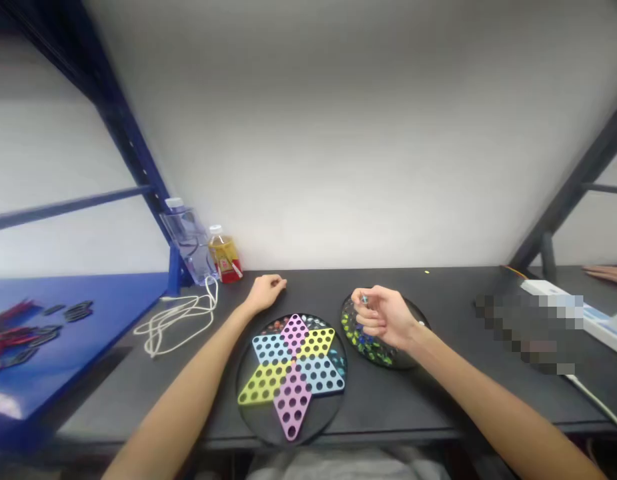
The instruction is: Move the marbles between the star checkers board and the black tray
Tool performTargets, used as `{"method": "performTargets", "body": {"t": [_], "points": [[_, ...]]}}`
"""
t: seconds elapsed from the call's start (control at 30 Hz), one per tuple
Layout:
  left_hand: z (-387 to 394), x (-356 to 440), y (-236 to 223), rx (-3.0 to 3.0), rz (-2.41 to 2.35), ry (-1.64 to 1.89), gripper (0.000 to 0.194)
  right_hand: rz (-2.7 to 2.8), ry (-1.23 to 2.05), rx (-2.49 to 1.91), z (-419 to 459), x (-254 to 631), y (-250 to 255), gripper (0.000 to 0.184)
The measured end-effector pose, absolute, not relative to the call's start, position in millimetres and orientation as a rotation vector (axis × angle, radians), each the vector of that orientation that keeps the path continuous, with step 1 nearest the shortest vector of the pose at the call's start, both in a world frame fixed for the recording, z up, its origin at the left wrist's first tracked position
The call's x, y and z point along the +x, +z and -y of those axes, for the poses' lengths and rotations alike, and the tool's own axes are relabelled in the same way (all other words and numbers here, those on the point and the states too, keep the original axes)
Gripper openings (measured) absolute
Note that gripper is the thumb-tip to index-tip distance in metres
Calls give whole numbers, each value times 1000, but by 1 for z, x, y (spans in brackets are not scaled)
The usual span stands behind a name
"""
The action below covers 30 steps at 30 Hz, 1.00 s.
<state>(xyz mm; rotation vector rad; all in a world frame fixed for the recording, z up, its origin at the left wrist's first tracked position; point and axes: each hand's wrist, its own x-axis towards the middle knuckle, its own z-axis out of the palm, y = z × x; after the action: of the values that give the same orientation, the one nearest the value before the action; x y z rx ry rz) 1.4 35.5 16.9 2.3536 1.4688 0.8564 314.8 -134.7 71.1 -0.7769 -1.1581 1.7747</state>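
A Chinese checkers board lies on the dark table, its six-pointed star coloured pink, yellow and light blue. Orange-red marbles, whitish marbles and teal marbles sit in the pockets around the star. My right hand pinches a small teal-and-clear marble between thumb and forefinger. Beneath it is a round black tray with yellow-green and blue marbles, partly hidden by the hand. Behind the board, my left hand rests with fingers curled; whatever they may enclose is hidden.
At the back left stand a clear pitcher and a bottle of yellow and red liquid. A white cable lies coiled before them. On the right are a power strip, a blurred-out object and another person's hand.
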Motion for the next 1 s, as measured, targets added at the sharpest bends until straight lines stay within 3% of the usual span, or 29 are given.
{"method": "performTargets", "body": {"t": [0.1,0.23,0.4,0.6,0.73,0.93,1.0], "points": [[-35,2,17,2348,-1464,849,39,975,1769,-789,126,316,60,29],[-36,3,18,2367,-1472,847,40,1243,1297,-1126,125,306,50,39],[-35,3,17,2358,-1471,854,39,2072,699,-1346,150,291,60,24],[-33,5,16,2384,-1469,875,38,2404,493,-1422,169,275,60,22],[-31,5,17,2376,-1478,855,37,2216,605,-1407,163,277,57,15],[-31,5,17,2388,-1475,860,36,1318,1667,-1056,140,304,65,24],[-32,5,17,2381,-1478,852,36,1172,1792,-922,134,308,62,29]]}}
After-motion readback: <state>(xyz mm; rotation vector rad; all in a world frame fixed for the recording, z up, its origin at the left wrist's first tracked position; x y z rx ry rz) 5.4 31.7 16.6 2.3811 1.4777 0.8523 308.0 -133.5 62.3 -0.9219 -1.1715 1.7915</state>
